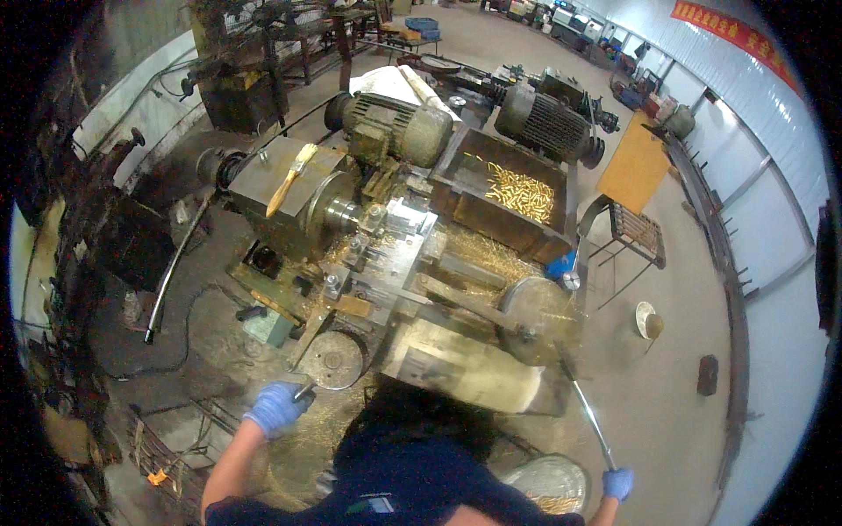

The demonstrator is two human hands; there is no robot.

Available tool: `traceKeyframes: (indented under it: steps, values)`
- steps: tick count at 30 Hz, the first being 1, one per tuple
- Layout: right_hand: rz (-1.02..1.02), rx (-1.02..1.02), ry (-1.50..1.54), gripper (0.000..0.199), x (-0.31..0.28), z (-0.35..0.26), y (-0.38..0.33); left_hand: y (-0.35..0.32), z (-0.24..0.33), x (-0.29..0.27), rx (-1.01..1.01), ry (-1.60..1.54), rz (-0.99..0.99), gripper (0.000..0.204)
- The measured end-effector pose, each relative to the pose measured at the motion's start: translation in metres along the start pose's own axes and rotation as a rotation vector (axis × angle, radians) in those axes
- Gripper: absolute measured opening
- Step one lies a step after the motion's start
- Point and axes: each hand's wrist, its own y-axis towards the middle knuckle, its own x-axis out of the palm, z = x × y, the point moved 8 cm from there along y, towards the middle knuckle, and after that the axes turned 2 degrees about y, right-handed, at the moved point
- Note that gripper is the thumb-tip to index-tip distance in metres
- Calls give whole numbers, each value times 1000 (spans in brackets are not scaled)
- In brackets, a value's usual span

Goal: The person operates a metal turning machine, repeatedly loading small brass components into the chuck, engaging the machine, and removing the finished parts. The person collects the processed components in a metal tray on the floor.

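Note:
I stand at a small metal lathe [386, 254] strewn with brass chips. My left hand [275, 409], in a blue glove, is closed around the crank handle [304, 391] of a round handwheel [331, 360]. Out to the right, my gloved right hand [618, 483] grips the end of a long steel lever [591, 421]. That lever runs up toward a large round disc [542, 320] on the machine's right side. At the left end sits the spindle [340, 215]; whether it holds a workpiece is too small to tell.
A paint brush [291, 180] lies on the headstock. Behind the lathe, a dark box [491, 213] holds many small brass pieces [524, 195]. Two electric motors [399, 130] stand at the back. A round tray [548, 478] sits low by my right arm, and a stool [633, 232] stands beyond.

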Motion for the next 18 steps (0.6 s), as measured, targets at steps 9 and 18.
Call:
traceKeyframes:
  steps: [9,18]
  values:
    - [380,-611,-5,53,-56,-214,-38,-24,-10,-6,-91,-152,-41,35]
    - [212,-582,-52,36,-91,-348,148,-114,-104,60,-566,-754,793,31]
